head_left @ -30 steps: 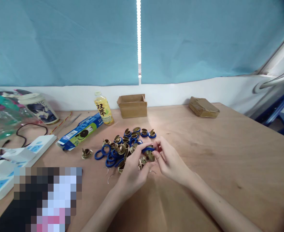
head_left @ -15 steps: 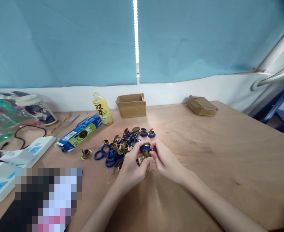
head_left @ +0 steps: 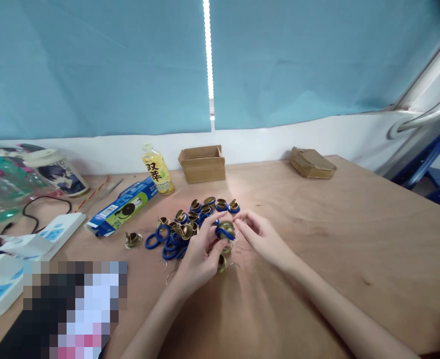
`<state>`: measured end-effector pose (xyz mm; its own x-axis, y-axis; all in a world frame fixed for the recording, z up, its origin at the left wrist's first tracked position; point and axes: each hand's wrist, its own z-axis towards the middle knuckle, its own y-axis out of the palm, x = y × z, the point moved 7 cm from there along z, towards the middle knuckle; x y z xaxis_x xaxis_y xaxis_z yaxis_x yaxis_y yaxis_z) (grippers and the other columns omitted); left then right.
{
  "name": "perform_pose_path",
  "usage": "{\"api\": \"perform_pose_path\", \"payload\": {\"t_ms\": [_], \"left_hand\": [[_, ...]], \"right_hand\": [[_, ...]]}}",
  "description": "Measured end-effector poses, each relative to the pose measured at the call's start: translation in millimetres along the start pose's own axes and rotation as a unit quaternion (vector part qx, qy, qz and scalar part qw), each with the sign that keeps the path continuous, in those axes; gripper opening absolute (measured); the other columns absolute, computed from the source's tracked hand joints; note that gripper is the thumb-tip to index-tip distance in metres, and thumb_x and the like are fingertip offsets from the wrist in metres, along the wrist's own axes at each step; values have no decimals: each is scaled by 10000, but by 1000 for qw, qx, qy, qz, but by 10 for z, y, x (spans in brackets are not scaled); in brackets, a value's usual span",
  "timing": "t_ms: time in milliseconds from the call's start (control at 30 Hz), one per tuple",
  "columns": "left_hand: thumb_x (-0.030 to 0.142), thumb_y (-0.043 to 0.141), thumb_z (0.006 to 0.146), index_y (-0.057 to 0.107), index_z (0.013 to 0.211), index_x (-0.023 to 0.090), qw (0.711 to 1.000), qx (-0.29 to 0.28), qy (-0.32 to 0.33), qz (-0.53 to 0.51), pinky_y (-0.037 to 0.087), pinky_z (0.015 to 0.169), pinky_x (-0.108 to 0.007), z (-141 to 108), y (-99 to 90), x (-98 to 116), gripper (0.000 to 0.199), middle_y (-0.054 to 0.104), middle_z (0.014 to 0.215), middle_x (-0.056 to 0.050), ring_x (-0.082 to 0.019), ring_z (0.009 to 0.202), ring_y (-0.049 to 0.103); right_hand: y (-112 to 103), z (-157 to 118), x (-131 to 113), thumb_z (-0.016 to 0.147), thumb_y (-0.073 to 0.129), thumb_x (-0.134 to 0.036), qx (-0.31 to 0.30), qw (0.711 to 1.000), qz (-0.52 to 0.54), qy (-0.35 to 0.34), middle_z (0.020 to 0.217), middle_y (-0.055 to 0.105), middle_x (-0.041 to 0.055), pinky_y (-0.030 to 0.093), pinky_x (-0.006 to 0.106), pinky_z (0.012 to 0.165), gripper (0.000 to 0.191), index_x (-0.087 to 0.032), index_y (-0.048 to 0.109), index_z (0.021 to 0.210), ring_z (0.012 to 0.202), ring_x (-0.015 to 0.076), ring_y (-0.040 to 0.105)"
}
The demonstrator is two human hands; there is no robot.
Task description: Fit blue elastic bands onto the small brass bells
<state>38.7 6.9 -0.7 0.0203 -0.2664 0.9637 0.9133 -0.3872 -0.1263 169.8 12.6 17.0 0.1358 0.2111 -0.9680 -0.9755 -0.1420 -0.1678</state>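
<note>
Between its thumb and fingers, my left hand (head_left: 204,252) holds a brass fitting (head_left: 225,230) with a blue ring partly around it. My right hand (head_left: 259,234) is just to the right of that fitting, its thumb and index finger bent close together; whether something small is between them cannot be made out. Behind and left of my left hand lies a pile of brass fittings (head_left: 185,230), several with blue rings. Loose blue rings (head_left: 152,241) lie at the pile's left. Thin curved pieces (head_left: 234,265) lie on the table near my hands.
An open cardboard box (head_left: 204,169), a yellow-labelled bottle (head_left: 158,172) and a flat brown box (head_left: 312,163) stand at the back. On the left are a blue carton (head_left: 124,207), a cup (head_left: 61,174) and white power strips (head_left: 57,234).
My right hand has come off the blue ring and moved slightly right. The fitting stays in my left hand, its brass face now more exposed.
</note>
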Motion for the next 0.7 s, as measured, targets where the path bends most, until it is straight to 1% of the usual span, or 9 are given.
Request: {"api": "perform_pose_path", "payload": {"t_ms": [67, 167, 233, 333, 467, 500, 567, 633, 700], "left_hand": [[218, 527, 927, 387, 1279, 256, 1000, -6, -4, -15, 536, 766, -295, -10, 10, -5, 380, 675, 983, -41, -146, 823, 652], [234, 529, 933, 458, 1060, 233, 1000, 9, 2, -13, 527, 727, -272, -17, -42, 8, 146, 667, 924, -28, -140, 798, 648], [233, 546, 924, 491, 971, 217, 1000, 23, 4, -6, 530, 759, -286, -12, -90, 28, 74, 671, 949, -40, -149, 830, 658], [229, 568, 901, 530, 870, 200, 998, 56, 20, 3, 532, 840, -327, 8, -190, 102, 57, 675, 1050, -76, -185, 947, 668], [227, 611, 842, 561, 808, 191, 982, 171, 46, 64, 514, 922, -385, 25, -518, 178, 71, 664, 1150, -104, -227, 1032, 660], [220, 622, 822, 576, 821, 192, 972, 207, 43, 99, 498, 950, -404, 20, -632, 169, 54, 665, 1154, -103, -237, 1046, 655], [190, 610, 785, 604, 877, 196, 944, 277, -1, 181, 481, 967, -442, -7, -875, 89, 92, 672, 1126, -94, -255, 1041, 651], [120, 560, 738, 624, 908, 197, 917, 282, -58, 275, 462, 978, -473, -10, -1027, -20, 197, 673, 1090, -92, -275, 1042, 637], [72, 512, 693, 629, 932, 191, 901, 268, -93, 327, 462, 968, -482, -6, -1102, -104, 292, 667, 1062, -96, -290, 1036, 629]], "right_hand": [[61, 16, 56, 929, 517, -447, -41, 997, 54, 28, 591, 437, -67, 329, 232, 470, 261, -203, 514, 834, 487, 89, 397], [94, 2, 51, 883, 588, -482, -54, 991, 109, 45, 535, 405, -98, 292, 220, 439, 287, -206, 512, 859, 440, 76, 359], [105, -16, 31, 862, 622, -484, -58, 989, 125, 52, 521, 403, -105, 282, 216, 433, 301, -207, 505, 846, 429, 71, 351], [129, -34, 57, 856, 636, -491, -69, 981, 163, 77, 511, 402, -111, 249, 215, 426, 330, -206, 476, 814, 403, 58, 322], [117, -20, 161, 835, 658, -512, -48, 959, 252, 120, 470, 305, -136, 216, 218, 422, 378, -213, 432, 787, 383, 51, 244], [103, -11, 178, 826, 667, -516, -38, 954, 269, 125, 467, 287, -139, 218, 218, 422, 390, -215, 421, 786, 383, 52, 241], [63, 6, 189, 810, 684, -518, -18, 952, 280, 121, 470, 291, -140, 233, 215, 426, 406, -220, 409, 795, 385, 54, 260], [21, 17, 177, 807, 687, -516, -1, 958, 264, 108, 467, 330, -135, 249, 213, 433, 406, -224, 406, 814, 388, 59, 292], [2, 17, 165, 816, 675, -514, 7, 967, 235, 99, 457, 370, -131, 231, 211, 426, 395, -228, 403, 828, 382, 62, 305]]}}
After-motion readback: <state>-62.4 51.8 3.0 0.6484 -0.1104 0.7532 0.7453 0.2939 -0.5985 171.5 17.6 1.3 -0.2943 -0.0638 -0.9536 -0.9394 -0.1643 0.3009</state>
